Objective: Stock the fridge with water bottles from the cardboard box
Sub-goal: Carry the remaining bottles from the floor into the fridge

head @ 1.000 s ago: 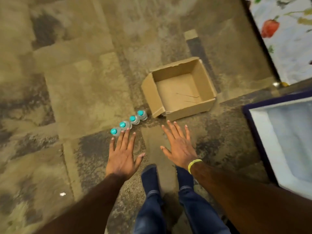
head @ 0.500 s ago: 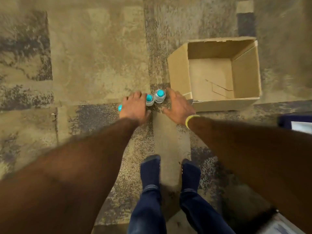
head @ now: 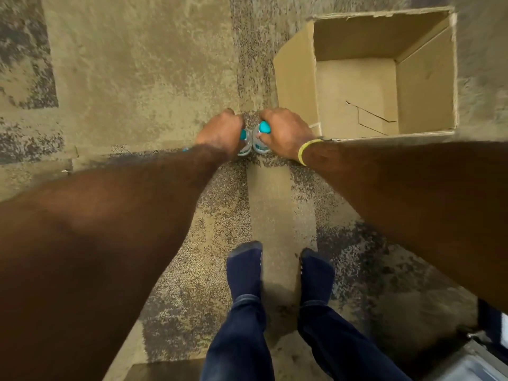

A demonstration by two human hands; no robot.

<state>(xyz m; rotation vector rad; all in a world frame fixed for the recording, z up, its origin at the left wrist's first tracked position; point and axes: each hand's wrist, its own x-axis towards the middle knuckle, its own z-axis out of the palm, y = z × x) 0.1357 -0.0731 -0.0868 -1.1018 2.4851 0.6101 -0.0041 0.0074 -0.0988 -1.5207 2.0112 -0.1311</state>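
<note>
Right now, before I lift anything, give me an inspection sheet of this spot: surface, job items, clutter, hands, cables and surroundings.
Surface: patterned carpet, tan and grey patches.
Job's things: cardboard box open on the carpet, nothing seen inside; left-hand water bottle and right-hand water bottle, teal-capped, upright side by side near the box; another teal cap peeks out behind the left forearm.
Clutter: nothing seen.
Grippers: left hand grips the left-hand water bottle; right hand, with a yellow wristband, grips the right-hand water bottle.
Cables: nothing seen.
Surroundings: the person's feet in dark socks; a pale object at the bottom right corner, too cut off to identify.
</note>
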